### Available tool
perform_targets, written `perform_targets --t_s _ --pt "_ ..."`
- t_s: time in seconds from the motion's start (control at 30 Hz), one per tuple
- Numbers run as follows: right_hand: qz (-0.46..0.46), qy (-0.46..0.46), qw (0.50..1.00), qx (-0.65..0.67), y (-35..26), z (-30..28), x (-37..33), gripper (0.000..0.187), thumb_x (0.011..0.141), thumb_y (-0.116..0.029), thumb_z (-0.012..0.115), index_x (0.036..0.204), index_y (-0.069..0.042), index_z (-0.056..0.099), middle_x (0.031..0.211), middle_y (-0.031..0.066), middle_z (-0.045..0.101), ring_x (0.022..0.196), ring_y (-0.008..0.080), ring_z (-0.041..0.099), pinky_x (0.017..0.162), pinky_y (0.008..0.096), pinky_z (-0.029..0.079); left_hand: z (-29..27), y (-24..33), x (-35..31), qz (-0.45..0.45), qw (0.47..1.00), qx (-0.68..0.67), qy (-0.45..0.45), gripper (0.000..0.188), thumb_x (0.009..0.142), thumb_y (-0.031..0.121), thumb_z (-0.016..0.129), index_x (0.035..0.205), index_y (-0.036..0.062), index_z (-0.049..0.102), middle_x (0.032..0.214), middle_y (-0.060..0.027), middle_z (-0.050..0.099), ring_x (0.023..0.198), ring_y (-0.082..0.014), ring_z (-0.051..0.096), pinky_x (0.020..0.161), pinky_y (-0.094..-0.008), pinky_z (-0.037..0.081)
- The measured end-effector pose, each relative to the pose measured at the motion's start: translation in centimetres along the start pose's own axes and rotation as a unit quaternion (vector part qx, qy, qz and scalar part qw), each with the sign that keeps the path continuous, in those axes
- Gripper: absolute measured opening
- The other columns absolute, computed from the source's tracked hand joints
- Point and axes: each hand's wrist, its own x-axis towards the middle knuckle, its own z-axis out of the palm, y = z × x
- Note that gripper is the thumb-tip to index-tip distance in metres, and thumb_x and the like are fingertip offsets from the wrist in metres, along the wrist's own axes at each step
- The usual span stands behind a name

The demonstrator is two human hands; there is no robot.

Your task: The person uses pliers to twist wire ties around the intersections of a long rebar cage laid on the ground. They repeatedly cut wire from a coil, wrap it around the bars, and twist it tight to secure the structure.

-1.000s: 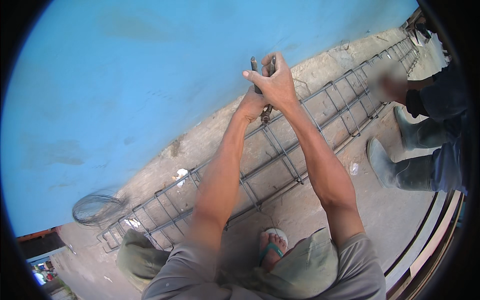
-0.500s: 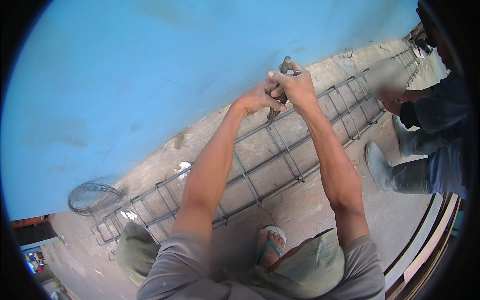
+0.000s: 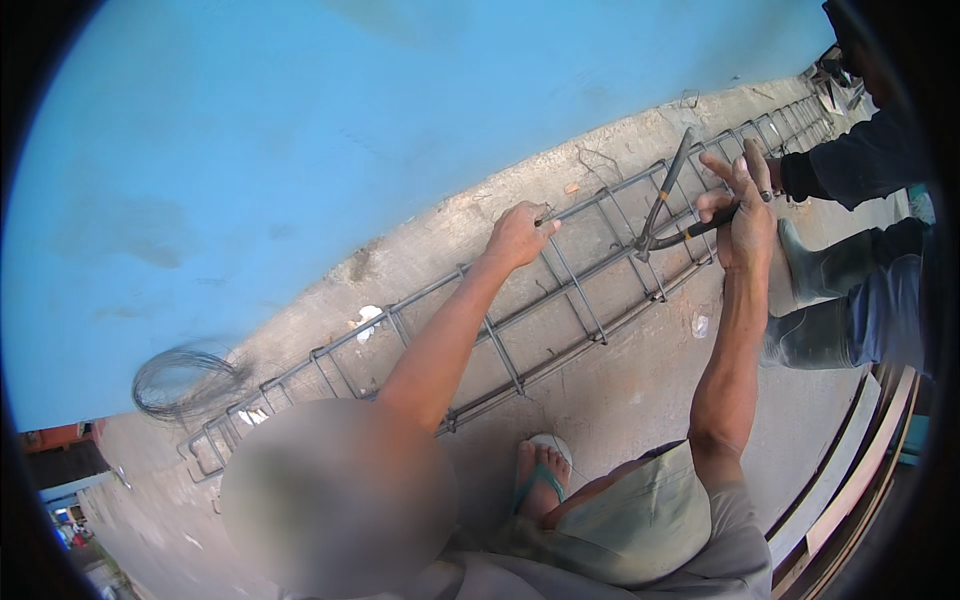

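Note:
A long cage of steel rebar (image 3: 575,283) lies slantwise across the floor, square stirrups set along its bars. My left hand (image 3: 520,238) is closed at the cage's far top bar, beside a stirrup corner; the fingertips are partly hidden. In my right hand (image 3: 748,225) is a pair of pincers (image 3: 665,205) with dark handles and yellowish bands. Only one handle lies in that hand, some fingers being lifted off it. The handles are spread wide, and the jaws hang over the cage's middle bar.
A co-worker's dark sleeve (image 3: 845,165) and rubber boots (image 3: 815,335) are close on the right. A coil of thin wire (image 3: 185,385) lies by the blue wall (image 3: 300,180) at left. Boards (image 3: 850,480) are stacked at lower right. My sandalled foot (image 3: 540,480) stands beside the cage.
My hands have parted from around the pincers. The left moved down onto the far bar; the right swung right and down with the pincers, whose handles now spread wide.

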Motion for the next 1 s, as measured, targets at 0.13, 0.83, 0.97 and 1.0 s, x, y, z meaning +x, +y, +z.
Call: perform_targets --t_s 0.13,0.83,0.97,1.0 --pt "0.082 0.048 0.995 -0.011 -0.6 -4.4 -4.7 0.055 0.101 -0.035 0.050 0.140 0.003 0.038 0.086 0.0118 0.060 0.045 0.0085 0.043 0.038 0.0211 0.033 1.5 0.0 -0.1 0.145 0.986 0.075 0.039 0.033 0.091 0.028 0.065 0.110 0.0017 0.070 0.119 -0.0161 0.064 0.110 -0.0324 0.060 0.098 -0.0422 0.045" --pt "0.035 -0.152 0.708 -0.689 17.8 -11.2 -23.9 0.079 0.079 -0.028 0.076 0.145 -0.010 0.038 0.146 0.0201 0.038 0.136 0.0391 0.032 0.111 0.0537 0.027 -7.1 -5.5 -10.7 -0.099 0.994 0.003 -0.037 0.048 0.085 0.031 0.071 0.126 0.0072 0.063 0.129 -0.0148 0.061 0.118 -0.0307 0.059 0.103 -0.0413 0.045" --pt "0.066 -0.229 0.673 -0.700 18.1 -12.7 -21.0 0.065 0.070 -0.029 0.081 0.125 -0.006 0.054 0.126 0.0203 0.052 0.121 0.0391 0.045 0.102 0.0510 0.036 -6.1 -7.2 -11.6 -0.060 0.998 0.009 0.018 0.051 0.083 0.030 0.074 0.128 0.0097 0.062 0.131 -0.0149 0.060 0.121 -0.0333 0.056 0.105 -0.0419 0.044" --pt "0.089 -0.252 0.654 -0.708 17.8 -13.0 -20.3 0.060 0.069 -0.029 0.082 0.119 -0.005 0.058 0.120 0.0197 0.055 0.116 0.0388 0.048 0.099 0.0505 0.037 -6.3 -7.5 -11.4 -0.054 0.998 -0.002 0.012 0.052 0.082 0.028 0.075 0.129 0.0090 0.061 0.131 -0.0150 0.060 0.122 -0.0334 0.056 0.105 -0.0418 0.043"
